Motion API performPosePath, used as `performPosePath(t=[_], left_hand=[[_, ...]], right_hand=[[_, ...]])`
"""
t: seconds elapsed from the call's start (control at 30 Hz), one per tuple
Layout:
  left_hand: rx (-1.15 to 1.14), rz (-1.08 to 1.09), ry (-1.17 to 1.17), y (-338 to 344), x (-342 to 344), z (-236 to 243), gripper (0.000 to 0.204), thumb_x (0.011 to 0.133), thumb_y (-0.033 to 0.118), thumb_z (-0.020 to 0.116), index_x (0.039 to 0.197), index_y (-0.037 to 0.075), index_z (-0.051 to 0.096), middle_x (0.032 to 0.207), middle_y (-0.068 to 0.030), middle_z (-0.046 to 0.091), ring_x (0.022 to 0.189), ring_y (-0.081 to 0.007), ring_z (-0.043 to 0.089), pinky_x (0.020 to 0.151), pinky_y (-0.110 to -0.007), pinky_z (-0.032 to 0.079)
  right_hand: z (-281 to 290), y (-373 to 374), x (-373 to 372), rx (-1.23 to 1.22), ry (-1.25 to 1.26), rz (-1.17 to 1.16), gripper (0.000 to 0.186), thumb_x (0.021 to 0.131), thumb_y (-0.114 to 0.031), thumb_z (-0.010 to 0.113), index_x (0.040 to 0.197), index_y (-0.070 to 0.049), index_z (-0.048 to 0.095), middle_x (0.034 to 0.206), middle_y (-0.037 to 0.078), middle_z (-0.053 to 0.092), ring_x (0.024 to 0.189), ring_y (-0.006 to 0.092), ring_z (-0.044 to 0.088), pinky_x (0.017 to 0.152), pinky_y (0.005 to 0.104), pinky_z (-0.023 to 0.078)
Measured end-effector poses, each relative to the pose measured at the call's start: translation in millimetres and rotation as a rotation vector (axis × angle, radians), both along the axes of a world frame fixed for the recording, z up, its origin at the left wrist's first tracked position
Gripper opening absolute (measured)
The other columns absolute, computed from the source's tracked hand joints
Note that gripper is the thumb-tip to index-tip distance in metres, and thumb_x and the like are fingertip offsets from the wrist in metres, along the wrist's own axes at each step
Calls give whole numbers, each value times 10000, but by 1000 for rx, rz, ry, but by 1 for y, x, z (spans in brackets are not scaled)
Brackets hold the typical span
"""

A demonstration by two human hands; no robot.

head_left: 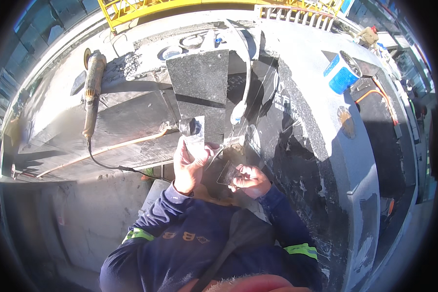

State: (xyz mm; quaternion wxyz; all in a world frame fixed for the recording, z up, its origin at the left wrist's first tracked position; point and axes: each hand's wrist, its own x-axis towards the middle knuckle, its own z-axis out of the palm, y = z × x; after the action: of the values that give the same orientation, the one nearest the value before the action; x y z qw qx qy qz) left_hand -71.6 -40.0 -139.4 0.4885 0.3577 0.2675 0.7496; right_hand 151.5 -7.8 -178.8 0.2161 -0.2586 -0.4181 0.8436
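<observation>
My left hand (pixel 191 165) is closed on a pale rectangular piece (pixel 197 143), with a dark patch (pixel 194 126) at its upper end. It is held over the lower end of a speckled dark-grey stone slab (pixel 197 75). To its right, my right hand (pixel 250 181) grips a small dark flat piece (pixel 228 173) with its fingertips and thumb. A white cable with a pale fitting (pixel 238 111) runs down beside the slab, above my hands. What exactly the two held pieces are is hard to tell.
An angle grinder (pixel 93 92) lies at the left with its cord trailing down. A blue-and-white bucket (pixel 340 73) stands on the right ledge (pixel 321 121). Rubble and round containers (pixel 191 41) sit behind the slab. An orange hose (pixel 377 92), a yellow railing (pixel 180 12) and another person (pixel 367 36) are farther off.
</observation>
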Motion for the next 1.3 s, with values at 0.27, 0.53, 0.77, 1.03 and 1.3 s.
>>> performPosePath(t=[0.27,0.53,0.77,1.03,1.3], left_hand=[[-90,-106,-264,26,-19,32,368,948,45,590,1278,55,428,942,-140,611,742,-205,598,662,-331,516],[-82,98,-174,56,-76,51,361,1002,73,526,1297,90,319,884,-124,593,578,-179,580,508,-294,480],[-104,226,201,69,-127,47,366,1020,-7,435,1340,79,281,861,-94,557,495,-94,471,423,-218,384],[-339,140,112,80,-155,16,373,1022,113,510,1355,73,347,849,-35,552,576,-60,438,473,-211,341],[-500,307,30,52,-166,-1,439,1006,88,540,1396,44,344,851,-21,545,659,-68,477,552,-212,391]], right_hand=[[30,52,-96,-416,664,422,320,880,-22,688,1161,-102,558,976,91,639,776,196,620,670,335,486],[55,91,-173,-335,422,391,307,842,-214,780,1003,-24,599,869,81,650,721,157,610,627,296,463],[61,105,-226,41,102,335,281,842,-206,788,950,-37,592,866,67,656,727,152,648,616,288,508],[150,303,-209,1800,-775,-191,182,852,-68,601,1031,-61,632,852,182,670,801,364,663,706,431,534],[143,402,-227,1895,-1396,617,641,586,-334,906,1112,-49,675,1086,171,640,1021,348,655,859,451,550]])
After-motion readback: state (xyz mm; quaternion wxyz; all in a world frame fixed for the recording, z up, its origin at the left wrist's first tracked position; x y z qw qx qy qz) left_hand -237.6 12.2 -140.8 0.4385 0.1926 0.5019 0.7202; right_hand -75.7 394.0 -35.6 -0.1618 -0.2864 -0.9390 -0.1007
